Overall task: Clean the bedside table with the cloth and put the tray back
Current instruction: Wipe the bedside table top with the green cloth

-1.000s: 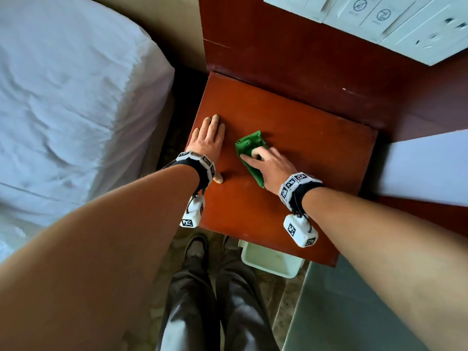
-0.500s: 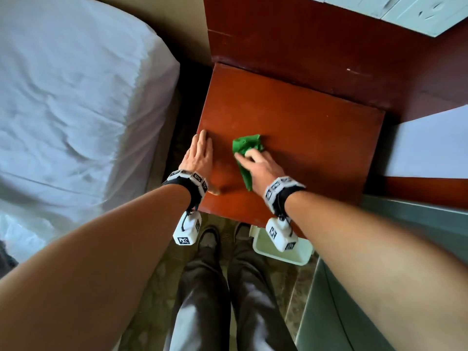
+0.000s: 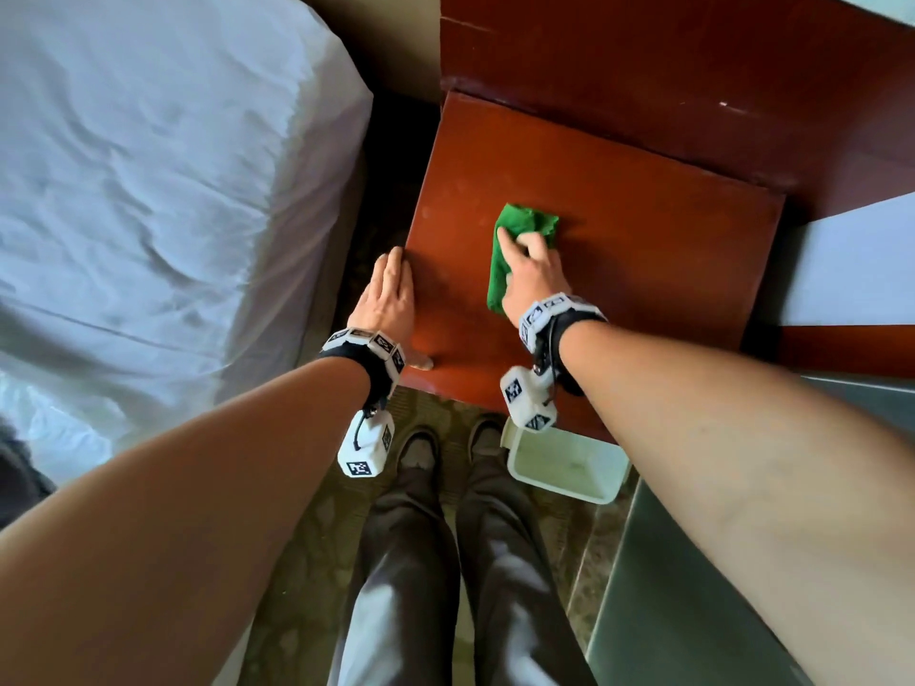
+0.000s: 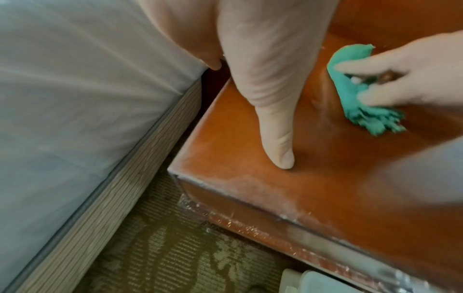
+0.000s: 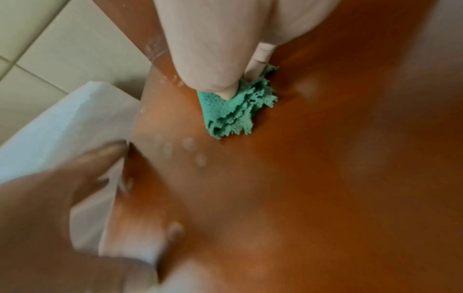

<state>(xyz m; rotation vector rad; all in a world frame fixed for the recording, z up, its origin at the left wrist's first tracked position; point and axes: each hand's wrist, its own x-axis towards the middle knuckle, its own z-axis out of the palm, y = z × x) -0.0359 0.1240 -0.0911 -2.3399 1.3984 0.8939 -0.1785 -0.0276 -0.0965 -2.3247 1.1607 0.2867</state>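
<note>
right now the right hand presses the bunched green cloth onto the worktop, fingers curled over it, about mid-surface. cloth's long axis runs near-to-far, sticking out past the fingertips on the far side. left hand lies flat, fingers straight, on the worktop's near-left edge beside the bed. tray sits on the floor by the near edge, closer to the right hand. wiping looks mid-way; unwiped area lies far and right.

A bed with white sheet stands left. Patterned carpet covers the floor. Dark trousers and shoes appear below.
</note>
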